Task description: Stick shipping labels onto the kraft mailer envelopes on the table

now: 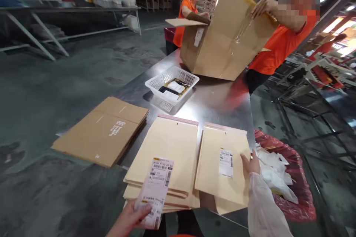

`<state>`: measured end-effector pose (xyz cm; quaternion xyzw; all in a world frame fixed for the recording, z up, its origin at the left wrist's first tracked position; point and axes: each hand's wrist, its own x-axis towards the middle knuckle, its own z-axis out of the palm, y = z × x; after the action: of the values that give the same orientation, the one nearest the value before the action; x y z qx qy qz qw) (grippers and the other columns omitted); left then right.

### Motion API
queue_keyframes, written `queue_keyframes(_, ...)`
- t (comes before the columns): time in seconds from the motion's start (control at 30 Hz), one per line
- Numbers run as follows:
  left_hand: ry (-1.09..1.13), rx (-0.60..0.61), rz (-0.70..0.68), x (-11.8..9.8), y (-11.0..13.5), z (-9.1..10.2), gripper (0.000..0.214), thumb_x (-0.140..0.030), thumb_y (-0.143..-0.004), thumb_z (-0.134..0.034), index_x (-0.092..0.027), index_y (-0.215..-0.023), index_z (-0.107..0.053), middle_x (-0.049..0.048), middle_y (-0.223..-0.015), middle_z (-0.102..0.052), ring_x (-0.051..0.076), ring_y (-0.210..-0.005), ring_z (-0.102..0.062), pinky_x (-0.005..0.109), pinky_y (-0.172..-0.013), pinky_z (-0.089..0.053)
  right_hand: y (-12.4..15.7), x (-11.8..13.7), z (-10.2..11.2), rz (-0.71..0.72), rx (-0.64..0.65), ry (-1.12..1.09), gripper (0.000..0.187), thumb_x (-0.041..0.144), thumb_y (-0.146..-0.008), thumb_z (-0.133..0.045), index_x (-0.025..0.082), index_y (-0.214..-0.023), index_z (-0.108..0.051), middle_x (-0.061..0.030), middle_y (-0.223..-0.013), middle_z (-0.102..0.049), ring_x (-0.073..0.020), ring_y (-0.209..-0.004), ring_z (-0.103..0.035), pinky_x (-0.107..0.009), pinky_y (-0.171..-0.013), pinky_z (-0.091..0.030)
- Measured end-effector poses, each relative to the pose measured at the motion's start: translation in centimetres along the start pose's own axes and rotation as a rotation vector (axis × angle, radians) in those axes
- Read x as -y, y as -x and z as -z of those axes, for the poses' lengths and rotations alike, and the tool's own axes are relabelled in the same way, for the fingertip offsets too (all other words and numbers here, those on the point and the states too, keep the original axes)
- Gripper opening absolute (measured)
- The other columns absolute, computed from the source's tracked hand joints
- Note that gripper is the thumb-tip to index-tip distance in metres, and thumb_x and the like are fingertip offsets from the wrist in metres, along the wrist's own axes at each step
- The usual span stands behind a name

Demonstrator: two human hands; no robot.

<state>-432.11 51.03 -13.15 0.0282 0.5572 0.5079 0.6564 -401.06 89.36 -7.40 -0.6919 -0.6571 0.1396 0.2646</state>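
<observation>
My left hand (129,219) at the bottom of the view holds a printed shipping label sheet (155,191) upright. My right hand (250,166), in a translucent white sleeve, grips the right edge of a kraft paper mailer (219,174) bearing a white barcode label. To the left of that mailer lies a stack of similar mailers (164,155), close above my left hand. Both hands are over the front end of a stainless steel table (211,103).
A stack of flat cardboard mailers (101,129) lies at the table's left. A white plastic basket (171,89) holds papers. Two co-workers in orange shirts handle a large cardboard box (228,33) at the far end. A red-lined bin (294,192) with white plastic stands at the right.
</observation>
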Motion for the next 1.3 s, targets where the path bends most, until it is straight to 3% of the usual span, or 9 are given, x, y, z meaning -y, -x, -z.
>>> queue_keyframes(0.2,-0.026,0.019,0.044,-1.6,-0.3,-3.7,0.058,-0.062,-0.047,-0.083,-0.017,-0.082,-0.074,0.0076,-0.078,-0.076,0.028,-0.069,-0.069,0.043,-0.066,-0.06,6.0,-5.4,-5.3,0.29,0.415,0.598,0.057,0.047,-0.085,-0.046,0.031,-0.139,-0.047,-0.0043,-0.157,-0.028,-0.034,-0.147,-0.008,-0.067,-0.11,-0.008)
queue_keyframes(0.37,-0.051,0.077,0.025,-2.8,-0.6,-5.3,0.058,-0.058,-0.051,-0.084,-0.014,-0.087,-0.074,0.0098,-0.079,-0.076,0.029,-0.074,-0.07,0.042,-0.069,-0.059,7.3,-3.8,-5.6,0.245,0.412,0.693,0.062,0.054,-0.084,-0.048,0.033,-0.143,-0.042,-0.0018,-0.158,-0.024,-0.0367,-0.147,-0.003,-0.071,-0.109,-0.003)
queue_keyframes(0.47,-0.046,0.065,0.003,-2.7,-0.7,-6.0,0.055,-0.057,-0.055,-0.082,-0.013,-0.087,-0.073,0.0093,-0.077,-0.075,0.027,-0.071,-0.069,0.042,-0.068,-0.059,9.7,0.7,-4.0,0.211,0.449,0.286,0.065,0.058,-0.078,-0.055,0.022,-0.132,-0.056,-0.0168,-0.139,-0.051,-0.0409,-0.133,-0.038,-0.064,-0.107,-0.028)
queue_keyframes(0.6,-0.164,0.075,-0.121,-2.8,-1.0,-7.0,0.052,-0.058,-0.057,-0.08,-0.011,-0.078,-0.072,0.0086,-0.071,-0.073,0.024,-0.067,-0.066,0.036,-0.067,-0.056,18.2,7.8,-3.9,0.129,1.108,-0.621,0.065,0.064,-0.067,-0.067,0.022,-0.117,-0.064,-0.0106,-0.102,-0.071,-0.0286,-0.092,-0.066,-0.046,-0.081,-0.055)
queue_keyframes(0.67,-0.168,0.045,-0.247,-3.3,-1.2,-7.2,0.05,-0.055,-0.057,-0.081,-0.012,-0.081,-0.073,0.0084,-0.079,-0.074,0.025,-0.078,-0.066,0.034,-0.077,-0.054,22.3,10.5,-4.6,0.027,1.202,-0.826,0.06,0.065,-0.07,-0.065,0.02,-0.11,-0.067,-0.0096,-0.1,-0.072,-0.0262,-0.092,-0.068,-0.043,-0.083,-0.054)
queue_keyframes(0.8,-0.015,-0.172,-0.372,-4.4,-1.4,-6.5,0.047,-0.053,-0.056,-0.081,-0.015,-0.083,-0.071,0.0055,-0.078,-0.072,0.022,-0.077,-0.064,0.031,-0.073,-0.051,25.2,13.2,-5.6,0.028,1.263,-0.793,0.053,0.059,-0.067,-0.071,0.019,-0.103,-0.069,-0.0069,-0.095,-0.073,-0.0245,-0.088,-0.068,-0.039,-0.08,-0.055)
queue_keyframes(0.97,-0.036,-0.164,-0.377,-4.5,-1.5,-6.1,0.046,-0.055,-0.056,-0.079,-0.013,-0.072,-0.069,0.0025,-0.065,-0.067,0.016,-0.063,-0.056,0.026,-0.06,-0.045,21.7,15.6,-5.8,0.13,1.009,-0.537,0.034,0.05,-0.068,-0.071,0.018,-0.079,-0.072,-0.006,-0.076,-0.073,-0.0209,-0.073,-0.067,-0.032,-0.069,-0.054)
queue_keyframes(1.1,0.035,-0.339,-0.419,-3.7,-2.3,-6.5,0.049,-0.06,-0.053,-0.077,-0.017,-0.051,-0.053,-0.0049,-0.049,-0.049,0.01,-0.052,-0.044,0.023,-0.053,-0.037,20.7,17.2,-6.1,0.276,1.011,-0.406,0.028,0.044,-0.074,-0.065,0.019,-0.081,-0.076,-0.0083,-0.083,-0.076,-0.0238,-0.079,-0.069,-0.034,-0.075,-0.055)
queue_keyframes(1.3,0.119,-0.463,-0.428,-3.4,-3.7,-5.6,0.057,-0.063,-0.055,-0.073,-0.022,-0.05,-0.035,-0.0098,-0.045,-0.033,0.007,-0.047,-0.032,0.021,-0.046,-0.029,21.3,18.6,-7.6,0.238,1.024,-0.406,0.036,0.052,-0.067,-0.069,0.018,-0.076,-0.076,-0.01,-0.077,-0.075,-0.0254,-0.073,-0.07,-0.035,-0.069,-0.056)
